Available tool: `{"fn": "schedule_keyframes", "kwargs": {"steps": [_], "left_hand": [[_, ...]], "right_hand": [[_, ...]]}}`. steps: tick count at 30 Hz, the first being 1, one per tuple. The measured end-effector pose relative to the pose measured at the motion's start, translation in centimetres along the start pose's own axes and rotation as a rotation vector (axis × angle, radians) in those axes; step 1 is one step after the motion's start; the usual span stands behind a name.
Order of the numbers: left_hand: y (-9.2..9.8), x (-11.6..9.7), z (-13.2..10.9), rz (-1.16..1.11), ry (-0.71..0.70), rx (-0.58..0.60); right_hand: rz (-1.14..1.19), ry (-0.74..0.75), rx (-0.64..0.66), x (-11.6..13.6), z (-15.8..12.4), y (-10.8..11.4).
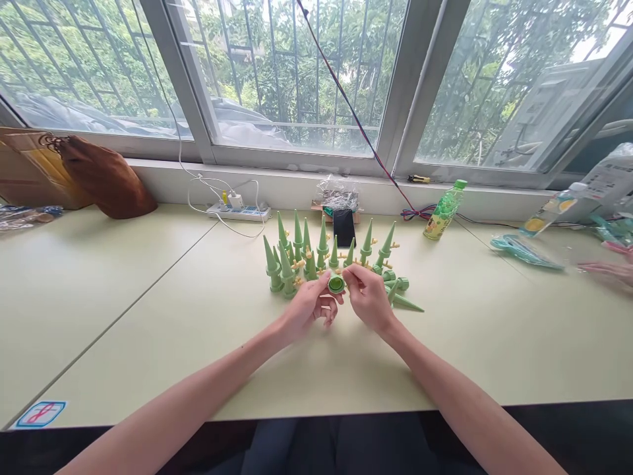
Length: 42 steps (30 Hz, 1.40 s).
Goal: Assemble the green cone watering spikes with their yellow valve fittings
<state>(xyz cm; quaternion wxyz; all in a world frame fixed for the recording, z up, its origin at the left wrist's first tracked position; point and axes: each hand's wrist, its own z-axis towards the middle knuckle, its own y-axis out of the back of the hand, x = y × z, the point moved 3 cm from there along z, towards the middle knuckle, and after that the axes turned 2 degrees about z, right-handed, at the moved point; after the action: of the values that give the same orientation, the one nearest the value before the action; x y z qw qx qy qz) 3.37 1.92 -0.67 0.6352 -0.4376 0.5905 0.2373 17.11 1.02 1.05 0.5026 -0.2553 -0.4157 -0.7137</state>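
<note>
My left hand (pixel 316 300) is closed around a green plastic watering spike (pixel 336 284), its round hollow end facing me. Pinched at the right side of that spike, my right hand (pixel 368 293) has its fingertips together; what lies between them is hidden. Just beyond both hands stand several green watering spikes (pixel 287 270), points up, many with a small yellow valve (pixel 298 264) sticking out of the side. By my right hand more green pieces lie on their sides, among them a long pointed spike (pixel 409 303) and a ribbed cap (pixel 403 284).
Behind the spikes lie a black phone (pixel 345 228) and clear plastic wrapping (pixel 339 191). A power strip (pixel 240 212) with white cables sits back left, near a brown drawstring bag (pixel 106 178). To the right are a green-capped bottle (pixel 445 211), a second bottle (pixel 551 210) and a teal packet (pixel 527 252).
</note>
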Motion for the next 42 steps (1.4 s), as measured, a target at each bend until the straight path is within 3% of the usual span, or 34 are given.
{"fn": "schedule_keyframes", "kwargs": {"steps": [7,14,23,27,37,42], "left_hand": [[0.2,-0.4,-0.1,0.084,-0.110,0.035],[0.5,-0.9,-0.5,0.500,-0.252,-0.030],[0.8,-0.6,-0.6,0.830,-0.597,-0.131],[0.9,-0.5,-0.6,0.894,-0.680,-0.151],[0.6,-0.5,-0.3,0.616,-0.488,-0.139],[0.6,-1.0,-0.1,0.424,-0.272,0.026]], "right_hand": [[0.019,-0.012,0.010,-0.2,0.0,-0.1],[-0.013,-0.048,0.018,-0.7,0.1,-0.1],[-0.056,-0.057,-0.005,-0.6,0.1,0.0],[-0.045,-0.068,-0.013,-0.7,0.2,0.0],[-0.013,-0.072,0.015,-1.0,0.1,-0.2],[-0.029,-0.032,0.049,-0.8,0.1,0.0]]}}
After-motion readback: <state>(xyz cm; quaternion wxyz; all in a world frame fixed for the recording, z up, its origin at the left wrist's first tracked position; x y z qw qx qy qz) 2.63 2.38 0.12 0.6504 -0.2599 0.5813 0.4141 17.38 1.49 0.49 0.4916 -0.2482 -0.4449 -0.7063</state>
